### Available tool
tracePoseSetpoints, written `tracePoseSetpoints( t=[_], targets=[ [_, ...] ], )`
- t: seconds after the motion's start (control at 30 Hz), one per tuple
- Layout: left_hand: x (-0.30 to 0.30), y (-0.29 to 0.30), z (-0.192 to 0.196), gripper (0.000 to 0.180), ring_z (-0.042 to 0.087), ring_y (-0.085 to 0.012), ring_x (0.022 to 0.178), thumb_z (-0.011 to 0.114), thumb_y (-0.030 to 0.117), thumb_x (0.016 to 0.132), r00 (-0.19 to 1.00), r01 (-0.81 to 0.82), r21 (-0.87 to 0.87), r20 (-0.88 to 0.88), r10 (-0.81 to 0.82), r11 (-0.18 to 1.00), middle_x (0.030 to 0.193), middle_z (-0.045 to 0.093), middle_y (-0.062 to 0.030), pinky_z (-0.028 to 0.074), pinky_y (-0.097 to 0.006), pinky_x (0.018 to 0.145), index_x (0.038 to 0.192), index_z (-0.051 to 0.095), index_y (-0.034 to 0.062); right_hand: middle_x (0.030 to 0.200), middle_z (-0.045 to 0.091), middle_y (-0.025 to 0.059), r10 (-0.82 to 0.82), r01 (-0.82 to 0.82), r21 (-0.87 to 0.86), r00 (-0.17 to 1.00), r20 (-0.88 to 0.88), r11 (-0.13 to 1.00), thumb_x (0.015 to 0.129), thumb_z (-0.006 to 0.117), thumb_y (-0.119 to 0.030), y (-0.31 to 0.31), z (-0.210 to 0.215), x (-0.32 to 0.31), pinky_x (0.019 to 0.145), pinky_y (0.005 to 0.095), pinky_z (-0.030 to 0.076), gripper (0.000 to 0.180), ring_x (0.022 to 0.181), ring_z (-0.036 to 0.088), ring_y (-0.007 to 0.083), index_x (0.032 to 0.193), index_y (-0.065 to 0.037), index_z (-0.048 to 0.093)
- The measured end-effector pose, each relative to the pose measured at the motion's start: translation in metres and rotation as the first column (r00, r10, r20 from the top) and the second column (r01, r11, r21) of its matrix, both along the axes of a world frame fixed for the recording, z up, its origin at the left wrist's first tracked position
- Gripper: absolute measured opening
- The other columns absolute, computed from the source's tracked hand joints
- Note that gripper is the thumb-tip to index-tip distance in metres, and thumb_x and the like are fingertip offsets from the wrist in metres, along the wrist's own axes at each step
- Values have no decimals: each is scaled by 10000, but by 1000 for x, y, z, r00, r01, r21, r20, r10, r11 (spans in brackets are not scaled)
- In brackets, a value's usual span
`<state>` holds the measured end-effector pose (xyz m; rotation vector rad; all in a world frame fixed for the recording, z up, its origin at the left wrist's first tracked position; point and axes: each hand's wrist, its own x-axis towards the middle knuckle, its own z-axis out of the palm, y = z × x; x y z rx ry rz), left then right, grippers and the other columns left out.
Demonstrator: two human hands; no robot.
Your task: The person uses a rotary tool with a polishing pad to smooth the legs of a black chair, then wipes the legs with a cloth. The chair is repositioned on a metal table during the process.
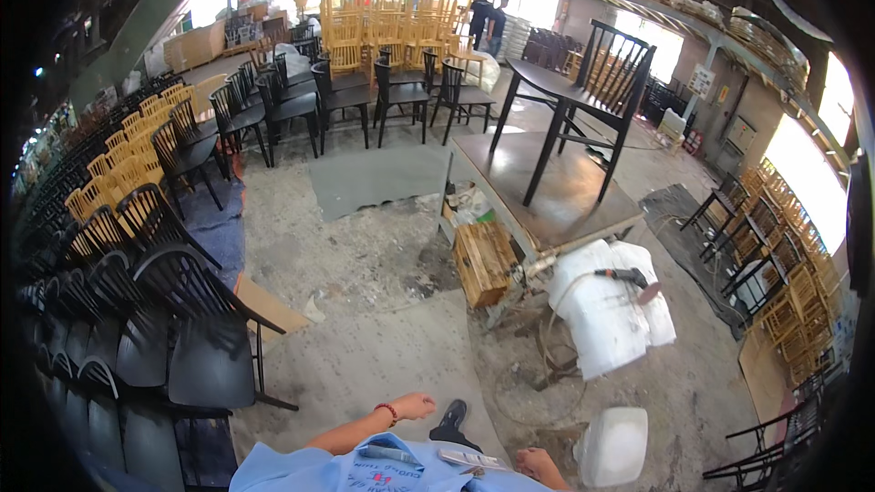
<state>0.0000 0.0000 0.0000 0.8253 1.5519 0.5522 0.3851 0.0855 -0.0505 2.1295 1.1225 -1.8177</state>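
My left hand, with a red bead bracelet on the wrist, hangs in front of my body over the floor. Its fingers are loosely curled and nothing shows in them. At the lower edge is my right hand, partly cut off, its fingers curled with no visible object. It is nearest to a white plastic container. Ahead to the right, a black spindle-back chair stands upright on a worktable. A power tool with a round disc rests on a white wrapped block beside that table. Neither hand touches these.
Rows of black chairs line the left, with more black chairs across the front. Unpainted wooden chairs are stacked behind. A wooden box sits below the table's side. A hose lies on the floor. Two people stand far off.
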Motion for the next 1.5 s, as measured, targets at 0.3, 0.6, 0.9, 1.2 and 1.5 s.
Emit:
tracePoseSetpoints(
  t=[0.3,0.6,0.9,1.2,1.5],
  targets=[
    [-219,67,15,266,713,-331,959,574,151,853,318,411,-399,-780,-539,820,1031,741,-163,563,-453,842,1016,775,88,869,707,128,176,-42,333,906,-384,942,920,622,-208,286,32,-186,571,387,517,186,693,674,240,870,-39,682],
    [-282,63,-24,269,723,-298,969,579,221,905,886,-16,-494,-410,-216,870,1008,749,-143,574,-436,797,992,761,44,732,454,-78,132,716,597,595,-793,362,948,622,-535,630,316,-366,599,296,390,365,661,439,66,827,-205,524],
    [-519,189,-25,286,713,-311,999,554,228,915,783,158,-482,-470,-407,862,1054,739,-156,567,-455,821,1010,757,50,686,518,-20,-298,781,620,610,-735,70,813,743,-557,738,406,-480,524,325,328,448,570,486,121,774,-138,588],
    [-660,508,49,426,664,-347,1062,602,348,873,825,-350,317,-342,450,882,1116,706,-210,500,-436,897,1122,697,16,849,653,41,-70,923,383,380,-923,-44,843,677,-184,767,375,-491,672,329,536,195,729,650,186,946,-24,637],
    [-478,841,276,567,603,-231,1117,595,460,973,985,91,697,44,-169,711,1214,649,-141,486,-388,949,1288,590,-12,923,649,71,21,925,310,322,-946,-218,868,630,-145,775,351,-485,739,333,541,182,840,651,208,969,6,614]
  ],
)
